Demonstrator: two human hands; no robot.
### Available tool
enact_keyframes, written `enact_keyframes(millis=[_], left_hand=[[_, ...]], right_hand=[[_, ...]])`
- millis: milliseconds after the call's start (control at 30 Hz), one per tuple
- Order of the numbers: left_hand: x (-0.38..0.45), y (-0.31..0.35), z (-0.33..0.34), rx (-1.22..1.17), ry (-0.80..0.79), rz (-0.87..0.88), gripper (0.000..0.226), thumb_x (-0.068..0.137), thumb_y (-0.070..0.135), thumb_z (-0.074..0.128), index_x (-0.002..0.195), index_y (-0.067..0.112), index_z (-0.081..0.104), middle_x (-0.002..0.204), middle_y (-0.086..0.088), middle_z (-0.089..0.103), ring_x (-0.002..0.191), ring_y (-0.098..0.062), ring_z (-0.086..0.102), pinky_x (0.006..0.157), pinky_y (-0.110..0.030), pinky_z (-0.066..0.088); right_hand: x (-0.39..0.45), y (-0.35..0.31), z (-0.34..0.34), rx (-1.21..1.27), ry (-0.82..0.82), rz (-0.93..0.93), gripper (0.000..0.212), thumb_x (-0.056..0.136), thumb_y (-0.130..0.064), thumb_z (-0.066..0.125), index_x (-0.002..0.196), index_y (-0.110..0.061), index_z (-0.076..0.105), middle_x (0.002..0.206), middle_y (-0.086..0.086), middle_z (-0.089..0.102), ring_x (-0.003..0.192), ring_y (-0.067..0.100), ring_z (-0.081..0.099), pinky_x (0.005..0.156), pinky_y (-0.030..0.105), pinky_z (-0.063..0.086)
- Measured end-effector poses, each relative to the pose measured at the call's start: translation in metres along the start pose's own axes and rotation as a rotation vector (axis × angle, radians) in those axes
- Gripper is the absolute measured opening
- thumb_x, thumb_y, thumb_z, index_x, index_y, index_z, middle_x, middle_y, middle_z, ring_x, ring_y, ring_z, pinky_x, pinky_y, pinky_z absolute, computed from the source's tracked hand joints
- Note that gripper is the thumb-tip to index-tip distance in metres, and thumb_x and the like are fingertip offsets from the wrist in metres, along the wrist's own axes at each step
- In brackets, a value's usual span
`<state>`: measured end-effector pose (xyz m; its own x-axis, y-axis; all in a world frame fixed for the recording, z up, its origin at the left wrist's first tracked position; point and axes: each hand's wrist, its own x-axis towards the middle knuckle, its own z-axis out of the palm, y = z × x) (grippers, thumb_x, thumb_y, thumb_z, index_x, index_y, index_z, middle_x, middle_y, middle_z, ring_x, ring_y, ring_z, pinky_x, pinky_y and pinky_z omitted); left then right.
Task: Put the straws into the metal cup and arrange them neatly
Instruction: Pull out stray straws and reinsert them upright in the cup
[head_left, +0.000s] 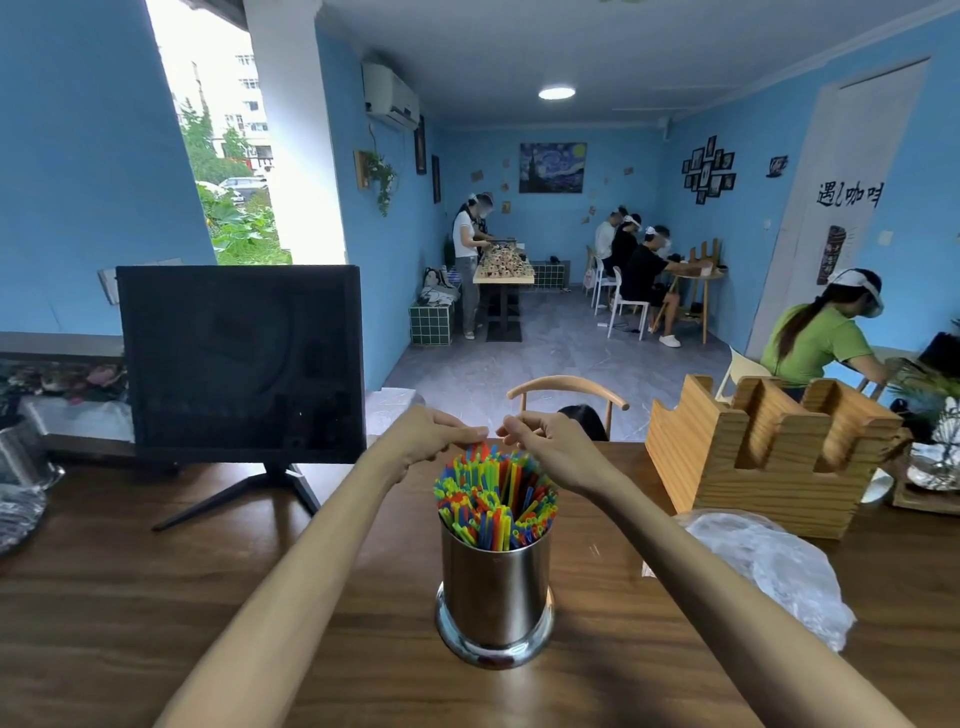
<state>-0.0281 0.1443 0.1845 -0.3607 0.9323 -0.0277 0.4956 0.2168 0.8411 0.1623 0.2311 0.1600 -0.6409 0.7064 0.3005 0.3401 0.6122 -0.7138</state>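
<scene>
Standing upright on the wooden counter (260, 597), the metal cup (495, 587) is packed with colourful straws (496, 499), their tops fanning out above the rim. Both hands hover over the far side of the bundle: the left hand (434, 434) has its fingers curled, fingertips at the straw tops, and the right hand (543, 439) mirrors it, its grip loosely bent. Whether either grip actually pinches a straw is hard to tell. A dark monitor (241, 364) stands left, a wooden holder (769, 452) right, crumpled clear plastic (769, 566) beside it.
</scene>
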Motion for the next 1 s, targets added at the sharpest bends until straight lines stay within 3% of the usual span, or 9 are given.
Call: enact_keyframes(millis=[200, 300, 367, 433, 533, 667, 767, 933, 1000], left_hand=[[-0.014, 0.028, -0.021, -0.169, 0.166, 0.168, 0.02, 0.085, 0.037, 0.079, 0.084, 0.018, 0.081, 0.079, 0.005, 0.077, 0.078, -0.012, 0.059, 0.066, -0.027, 0.046], [-0.026, 0.051, -0.033, -0.244, 0.356, 0.391, 0.011, 0.084, 0.031, 0.08, 0.083, 0.02, 0.081, 0.077, 0.003, 0.077, 0.066, -0.006, 0.063, 0.06, -0.02, 0.049], [-0.04, 0.065, -0.036, -0.31, 0.443, 0.533, 0.004, 0.086, 0.025, 0.08, 0.082, 0.024, 0.081, 0.074, 0.006, 0.076, 0.064, -0.008, 0.065, 0.057, -0.019, 0.05], [-0.057, 0.076, -0.033, -0.342, 0.412, 0.633, 0.008, 0.087, 0.017, 0.078, 0.084, 0.023, 0.08, 0.075, 0.007, 0.077, 0.065, -0.011, 0.069, 0.057, -0.022, 0.053], [-0.079, 0.078, -0.021, -0.283, 0.263, 0.708, 0.004, 0.085, 0.015, 0.078, 0.088, 0.016, 0.081, 0.078, 0.003, 0.078, 0.07, -0.015, 0.073, 0.067, -0.028, 0.06], [-0.088, 0.059, -0.005, -0.087, 0.211, 0.797, 0.009, 0.08, 0.018, 0.085, 0.089, 0.017, 0.083, 0.085, 0.004, 0.076, 0.08, -0.016, 0.074, 0.073, -0.032, 0.061], [-0.09, 0.039, 0.006, 0.003, 0.161, 0.774, 0.017, 0.075, 0.015, 0.089, 0.091, 0.019, 0.083, 0.09, 0.011, 0.073, 0.087, -0.009, 0.071, 0.076, -0.026, 0.061], [-0.069, 0.006, 0.006, 0.328, 0.207, 0.71, 0.042, 0.069, 0.046, 0.09, 0.104, 0.042, 0.068, 0.104, 0.021, 0.056, 0.093, -0.002, 0.058, 0.073, -0.014, 0.047], [-0.063, 0.0, 0.007, 0.237, 0.17, 0.62, 0.047, 0.069, 0.046, 0.09, 0.107, 0.041, 0.064, 0.104, 0.018, 0.057, 0.094, -0.002, 0.057, 0.073, -0.013, 0.047]], right_hand=[[-0.004, -0.009, -0.004, 0.022, 0.053, -0.02, 0.033, 0.104, -0.045, 0.051, 0.105, -0.022, 0.075, 0.106, -0.005, 0.076, 0.1, 0.009, 0.068, 0.093, 0.035, 0.055], [-0.011, -0.024, -0.009, 0.099, 0.078, -0.038, 0.037, 0.102, -0.046, 0.055, 0.076, -0.025, 0.073, 0.084, 0.0, 0.076, 0.079, 0.01, 0.069, 0.079, 0.031, 0.054], [-0.018, -0.04, -0.013, 0.322, -0.027, 0.024, 0.051, 0.102, -0.05, 0.053, 0.068, -0.016, 0.072, 0.073, 0.007, 0.074, 0.063, 0.014, 0.065, 0.064, 0.027, 0.047], [-0.019, -0.056, -0.017, 0.573, -0.183, 0.17, 0.06, 0.104, -0.053, 0.045, 0.086, -0.005, 0.075, 0.077, 0.011, 0.074, 0.063, 0.017, 0.065, 0.059, 0.026, 0.044], [-0.012, -0.071, -0.018, 0.887, -0.271, 0.373, 0.064, 0.101, -0.056, 0.048, 0.115, 0.002, 0.07, 0.094, 0.016, 0.077, 0.073, 0.022, 0.074, 0.061, 0.025, 0.058], [0.002, -0.071, -0.021, 1.11, -0.159, 0.463, 0.03, 0.097, -0.031, 0.065, 0.098, -0.002, 0.069, 0.067, 0.006, 0.072, 0.054, 0.011, 0.068, 0.046, 0.018, 0.054], [0.009, -0.063, -0.026, 0.977, -0.194, 0.395, 0.022, 0.098, -0.026, 0.064, 0.1, -0.005, 0.071, 0.076, 0.003, 0.075, 0.06, 0.012, 0.067, 0.056, 0.022, 0.057], [0.006, -0.061, -0.028, 0.707, -0.154, 0.149, 0.026, 0.1, -0.024, 0.062, 0.109, -0.001, 0.071, 0.08, 0.004, 0.076, 0.059, 0.012, 0.065, 0.058, 0.024, 0.056], [0.004, -0.059, -0.025, 0.613, -0.064, 0.068, 0.024, 0.099, -0.022, 0.065, 0.106, 0.0, 0.071, 0.086, 0.01, 0.076, 0.063, 0.018, 0.07, 0.06, 0.027, 0.057]])
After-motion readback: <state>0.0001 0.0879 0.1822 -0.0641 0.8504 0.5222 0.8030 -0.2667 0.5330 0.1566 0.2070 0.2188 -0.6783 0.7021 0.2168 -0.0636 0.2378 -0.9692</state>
